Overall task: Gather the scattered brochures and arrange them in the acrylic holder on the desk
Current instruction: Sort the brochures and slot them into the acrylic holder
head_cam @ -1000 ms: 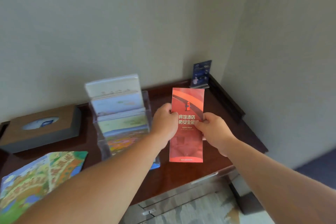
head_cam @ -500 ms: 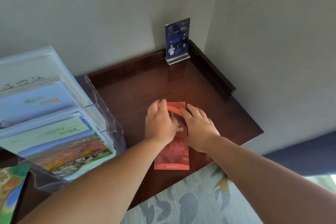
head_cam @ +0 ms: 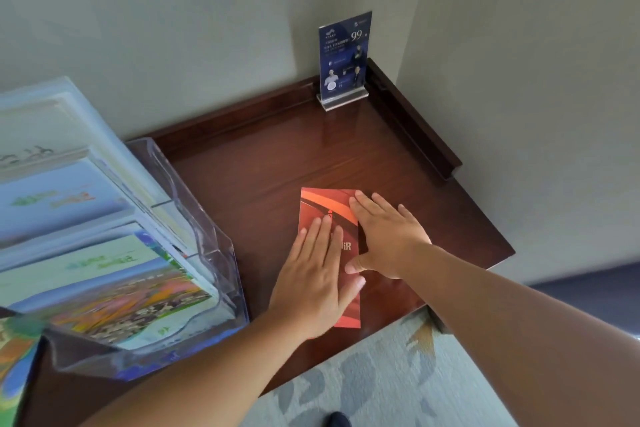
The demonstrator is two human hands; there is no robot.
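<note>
- At the far left edge, a bright, colourful leaflet (head_cam: 12, 378) pokes into view, just in front of the holder.
- The clear acrylic holder (head_cam: 216, 253) stands on the left part of the desk, with its stepped tiers full of pale blue and green brochures (head_cam: 104, 281) that lean back toward the wall.
- The left hand (head_cam: 313, 282) lies flat with its fingers straight and together, palm pressing down on the lower half of the red brochure.
- The red brochure (head_cam: 320, 204) lies flat on the dark wooden desk (head_cam: 259, 177), right of the holder and apart from it, near the front edge.
- The right hand (head_cam: 388, 236) is spread open, pressing the brochure's upper right side, thumb on the paper.
- A small blue sign (head_cam: 344, 52) stands upright in the back corner.
- Patterned carpet (head_cam: 381, 374) shows below the desk's edge.
</note>
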